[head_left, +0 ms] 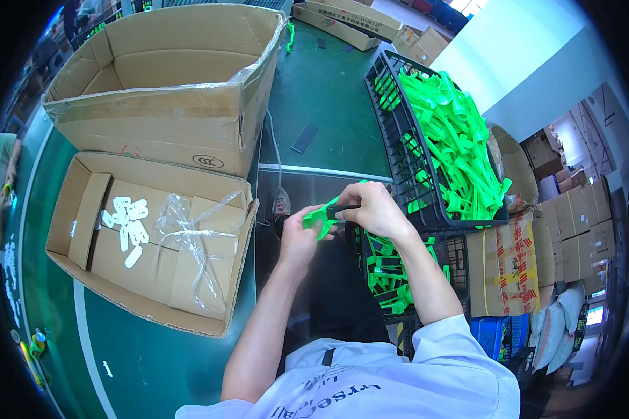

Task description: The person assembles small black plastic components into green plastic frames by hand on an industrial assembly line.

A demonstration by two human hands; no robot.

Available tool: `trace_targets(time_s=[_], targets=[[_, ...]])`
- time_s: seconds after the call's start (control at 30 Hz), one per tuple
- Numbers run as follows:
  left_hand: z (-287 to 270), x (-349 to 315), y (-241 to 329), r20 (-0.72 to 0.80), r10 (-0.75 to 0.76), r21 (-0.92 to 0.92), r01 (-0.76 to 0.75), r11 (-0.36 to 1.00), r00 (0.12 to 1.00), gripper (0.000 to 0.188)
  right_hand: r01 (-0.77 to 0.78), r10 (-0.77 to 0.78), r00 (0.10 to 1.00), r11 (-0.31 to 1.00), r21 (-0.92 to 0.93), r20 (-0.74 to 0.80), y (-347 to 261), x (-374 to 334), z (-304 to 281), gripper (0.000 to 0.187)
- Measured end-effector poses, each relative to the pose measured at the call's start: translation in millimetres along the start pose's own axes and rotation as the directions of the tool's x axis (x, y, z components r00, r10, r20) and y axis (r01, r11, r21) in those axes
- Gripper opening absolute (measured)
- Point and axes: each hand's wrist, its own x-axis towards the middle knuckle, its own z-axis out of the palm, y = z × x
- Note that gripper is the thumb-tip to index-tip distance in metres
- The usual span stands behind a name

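Note:
My left hand [298, 239] is closed round a bright green plastic part [316, 222], held over my lap in front of the table edge. My right hand [379, 209] pinches a small dark flat piece [337, 210] against that part. My fingers cover much of both, so their full shapes are hidden. Just beyond and right of my hands stands a black plastic crate [426, 183] heaped with bright green plastic parts [451, 133]. Under my right forearm sits a lower black crate [457, 258], holding green parts with dark pieces on them [388, 272].
On the green table, a shallow carton [196, 318] holds white oval pieces [134, 230] and clear plastic film [196, 241]. Behind it stands a tall open carton [182, 115]. A dark flat rectangle [305, 137] lies near a cable [274, 143]. More cartons [573, 230] are stacked at right.

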Motion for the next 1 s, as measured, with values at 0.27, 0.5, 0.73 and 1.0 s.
trace_targets(time_s=[0.27, 0.5, 0.73, 1.0], targets=[[-2, 1, -3, -0.084, -0.023, -0.064, 0.017, 0.998, 0.996, 0.014, -0.117, 0.124, 0.992, 0.971, 0.208, -0.020, -4, -3, 4, 0.024], [-5, 4, -2, -0.227, -0.086, -0.201, 0.039, 0.979, 0.970, 0.013, 0.043, 0.182, 0.938, 0.783, 0.621, -0.295, 16, -21, 17, 0.023], [-2, 4, -6, -0.193, -0.014, -0.077, -0.001, 0.997, 0.981, 0.019, 0.009, 0.208, 0.941, 0.770, 0.637, -0.265, 33, -20, 27, 0.014], [-2, 2, -3, -0.177, -0.120, -0.194, 0.085, 0.977, 0.977, 0.010, 0.342, -0.454, 0.505, 0.886, -0.313, -0.734, 27, -18, 51, 0.018]])
